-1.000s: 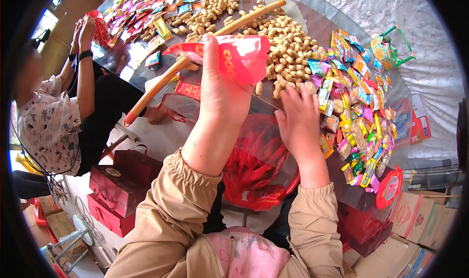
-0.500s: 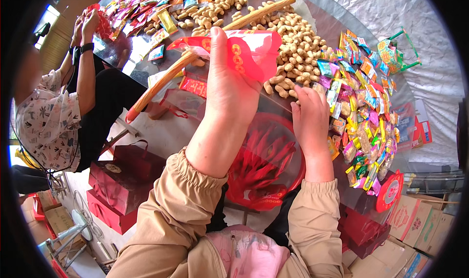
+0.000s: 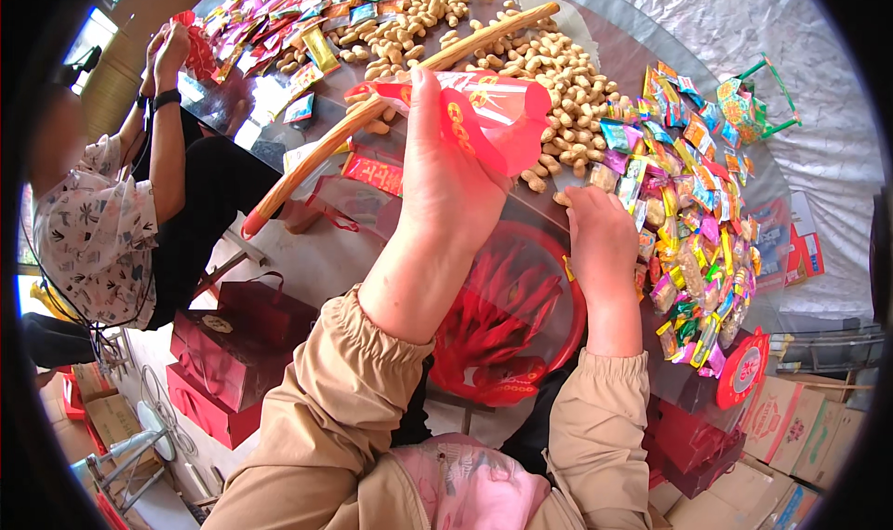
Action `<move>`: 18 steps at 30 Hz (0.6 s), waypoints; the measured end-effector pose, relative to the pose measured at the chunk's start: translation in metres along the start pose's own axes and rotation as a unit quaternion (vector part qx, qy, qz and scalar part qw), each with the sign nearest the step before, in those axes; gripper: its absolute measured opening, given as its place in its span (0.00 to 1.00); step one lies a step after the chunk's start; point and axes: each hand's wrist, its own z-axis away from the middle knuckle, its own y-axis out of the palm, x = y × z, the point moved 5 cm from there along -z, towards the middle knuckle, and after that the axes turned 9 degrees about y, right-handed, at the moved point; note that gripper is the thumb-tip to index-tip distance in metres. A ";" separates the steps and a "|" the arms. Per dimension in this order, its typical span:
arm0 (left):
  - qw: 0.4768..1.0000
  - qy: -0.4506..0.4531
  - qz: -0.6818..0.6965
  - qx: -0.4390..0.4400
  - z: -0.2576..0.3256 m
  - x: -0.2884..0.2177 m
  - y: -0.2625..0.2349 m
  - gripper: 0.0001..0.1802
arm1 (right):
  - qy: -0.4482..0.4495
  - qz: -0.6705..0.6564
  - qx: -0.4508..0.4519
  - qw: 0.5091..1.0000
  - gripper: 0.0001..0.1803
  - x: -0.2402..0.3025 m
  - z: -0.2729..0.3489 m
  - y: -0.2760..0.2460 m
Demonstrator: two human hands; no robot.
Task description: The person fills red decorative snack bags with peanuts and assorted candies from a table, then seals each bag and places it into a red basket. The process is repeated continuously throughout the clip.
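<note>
My left hand (image 3: 445, 181) is closed round a red paper bag (image 3: 507, 125) with gold print, its thumb raised along the near side. The bag is tilted over the table, with its wide end toward the right. At the near edge of the peanut pile (image 3: 567, 83), my right hand (image 3: 600, 237) has its fingers curled, with a peanut (image 3: 562, 198) at the fingertips. Just right of that hand lies a heap of wrapped candies (image 3: 688, 214). A long wooden stick (image 3: 326, 148) with a red end lies slantwise beyond my left hand.
At the left another person (image 3: 102, 223) holds a red bag (image 3: 200, 51) beside more candies (image 3: 270, 18). Below the table edge sits a red basin (image 3: 502, 316) of red packets. Dark red gift bags (image 3: 223, 344) stand at the lower left, cardboard boxes (image 3: 786, 428) at the lower right.
My left hand and the red bag have shifted slightly right and down. My right hand has drawn back a little toward me, and a peanut now shows at its fingertips.
</note>
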 end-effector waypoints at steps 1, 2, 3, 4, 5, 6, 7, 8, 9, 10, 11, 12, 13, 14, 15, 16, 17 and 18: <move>1.000 -0.010 0.007 0.003 0.001 0.002 0.001 0.35 | 0.013 -0.003 0.013 1.000 0.12 -0.003 0.000 -0.001; 1.000 -0.020 0.013 0.006 0.001 0.004 0.002 0.36 | 0.025 -0.007 0.027 0.999 0.13 -0.006 0.000 -0.001; 0.999 -0.027 0.024 0.002 0.002 0.006 0.003 0.36 | 0.025 -0.030 0.002 0.999 0.12 -0.008 0.000 -0.005; 0.999 -0.034 0.034 -0.004 0.003 0.008 0.003 0.36 | 0.025 -0.055 -0.022 0.998 0.12 -0.009 0.000 -0.008; 0.998 -0.041 0.043 -0.009 0.004 0.009 0.004 0.36 | 0.024 -0.079 -0.045 0.996 0.11 -0.008 -0.001 -0.012; 0.998 -0.050 0.047 0.003 0.004 0.011 0.004 0.36 | 0.031 -0.130 -0.075 0.988 0.12 -0.008 0.000 -0.021; 0.997 -0.055 0.049 0.013 0.005 0.012 0.001 0.36 | 0.036 -0.183 -0.102 0.977 0.13 0.000 -0.003 -0.036; 0.996 -0.065 0.055 0.026 0.005 0.015 0.002 0.36 | 0.044 -0.229 -0.131 0.964 0.13 0.001 -0.003 -0.049; 0.996 -0.070 0.054 0.017 0.006 0.019 0.003 0.37 | 0.026 -0.302 -0.170 0.938 0.14 -0.003 0.002 -0.058; 0.996 -0.071 0.051 0.007 0.008 0.023 0.005 0.37 | 0.044 -0.424 -0.178 0.887 0.14 0.004 0.008 -0.070; 0.996 -0.076 0.051 -0.002 0.011 0.028 0.007 0.37 | 0.063 -0.534 -0.185 0.823 0.14 0.015 0.013 -0.086; 0.996 -0.077 0.050 0.008 0.014 0.029 0.009 0.37 | 0.022 -0.570 -0.177 0.802 0.14 0.028 0.017 -0.095; 0.995 -0.086 0.053 0.019 0.016 0.035 0.009 0.37 | 0.007 -0.584 -0.160 0.796 0.14 0.034 0.020 -0.097; 0.993 -0.095 0.055 0.030 0.019 0.041 0.010 0.37 | -0.009 -0.598 -0.143 0.789 0.14 0.041 0.021 -0.100; 0.991 -0.112 0.062 0.037 0.023 0.047 0.010 0.37 | -0.006 -0.571 -0.133 0.810 0.15 0.041 0.019 -0.096; 0.987 -0.139 0.072 0.032 0.027 0.053 0.009 0.38 | -0.003 -0.542 -0.124 0.831 0.15 0.041 0.016 -0.093; 0.983 -0.165 0.082 0.027 0.031 0.058 0.009 0.39 | 0.027 -0.561 -0.104 0.821 0.15 0.039 0.018 -0.091; 0.980 -0.176 0.089 0.007 0.033 0.061 0.009 0.40 | 0.029 -0.558 -0.132 0.819 0.15 0.036 0.020 -0.095</move>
